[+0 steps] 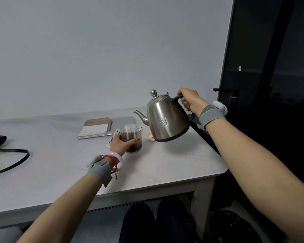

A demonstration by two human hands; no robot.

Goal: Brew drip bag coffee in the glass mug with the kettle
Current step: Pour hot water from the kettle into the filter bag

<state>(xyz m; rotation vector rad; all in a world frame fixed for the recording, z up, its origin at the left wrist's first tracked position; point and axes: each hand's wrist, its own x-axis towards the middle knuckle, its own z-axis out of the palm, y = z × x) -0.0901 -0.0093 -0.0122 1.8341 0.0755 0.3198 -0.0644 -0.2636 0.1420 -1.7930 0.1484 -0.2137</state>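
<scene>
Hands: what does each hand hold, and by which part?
The right hand grips the steel kettle by its black handle. The left hand holds the glass mug around its side wall.

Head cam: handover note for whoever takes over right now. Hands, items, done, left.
Left hand grips the glass mug, which stands on the table.
Right hand holds the kettle by its handle, lifted off the table, spout toward the mug; no stream visible.
Done: drip bag hung in the mug, dark coffee inside.
Left: probably top up if needed, set the kettle down, remove the bag.
</scene>
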